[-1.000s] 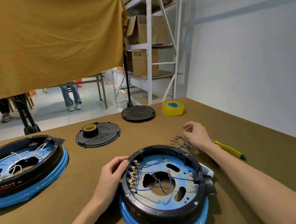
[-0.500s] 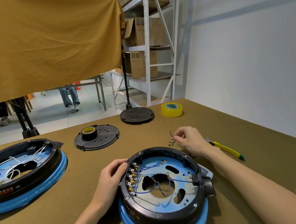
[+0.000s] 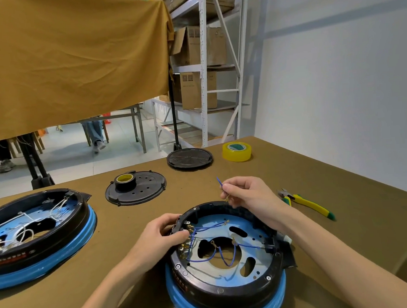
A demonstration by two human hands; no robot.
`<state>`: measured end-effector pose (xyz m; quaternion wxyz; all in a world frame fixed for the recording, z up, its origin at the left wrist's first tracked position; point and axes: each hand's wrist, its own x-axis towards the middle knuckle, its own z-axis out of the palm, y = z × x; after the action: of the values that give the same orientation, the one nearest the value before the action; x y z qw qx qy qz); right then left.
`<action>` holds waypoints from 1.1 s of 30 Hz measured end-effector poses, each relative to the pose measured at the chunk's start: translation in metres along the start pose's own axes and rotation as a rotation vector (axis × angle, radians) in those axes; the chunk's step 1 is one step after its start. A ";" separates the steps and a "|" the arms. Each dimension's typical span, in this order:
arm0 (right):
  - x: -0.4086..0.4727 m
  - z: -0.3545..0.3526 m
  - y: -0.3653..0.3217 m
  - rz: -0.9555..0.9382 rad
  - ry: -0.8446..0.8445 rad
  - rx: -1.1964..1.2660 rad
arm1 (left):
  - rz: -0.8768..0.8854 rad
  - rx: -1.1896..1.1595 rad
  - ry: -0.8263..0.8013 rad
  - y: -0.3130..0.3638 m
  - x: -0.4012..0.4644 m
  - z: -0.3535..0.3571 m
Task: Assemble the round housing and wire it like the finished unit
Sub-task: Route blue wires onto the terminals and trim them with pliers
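Observation:
The round housing (image 3: 229, 288), black rim over a blue base, sits in front of me with blue wires (image 3: 204, 256) running from a terminal block on its left side. My left hand (image 3: 164, 234) grips the rim by that terminal block. Above the housing's far rim, my right hand (image 3: 245, 196) pinches a short blue wire (image 3: 219, 182) with metal terminal ends, lifted off the table. The finished unit (image 3: 36, 235), with white wiring inside, lies at the left.
A black perforated cover (image 3: 142, 191) with a tape roll on it lies behind the housing. Farther back are a black disc (image 3: 189, 159) and a yellow tape roll (image 3: 237, 151). Yellow-green cutters (image 3: 305, 203) lie to the right. A cloth screen and shelving stand beyond the table.
My right hand has picked a blue wire from the small pile on the table and raised it toward the housing. The left hand has stayed on the rim.

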<state>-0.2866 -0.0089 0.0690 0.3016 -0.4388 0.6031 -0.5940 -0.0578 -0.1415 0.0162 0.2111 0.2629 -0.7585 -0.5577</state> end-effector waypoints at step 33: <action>-0.030 0.056 -0.015 0.131 -0.219 0.402 | 0.287 -0.029 0.169 0.058 -0.020 -0.003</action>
<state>-0.2216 -0.0063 0.0731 0.4842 -0.3917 0.4636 -0.6302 -0.0497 -0.1167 0.0725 0.3554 0.1949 -0.7595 -0.5087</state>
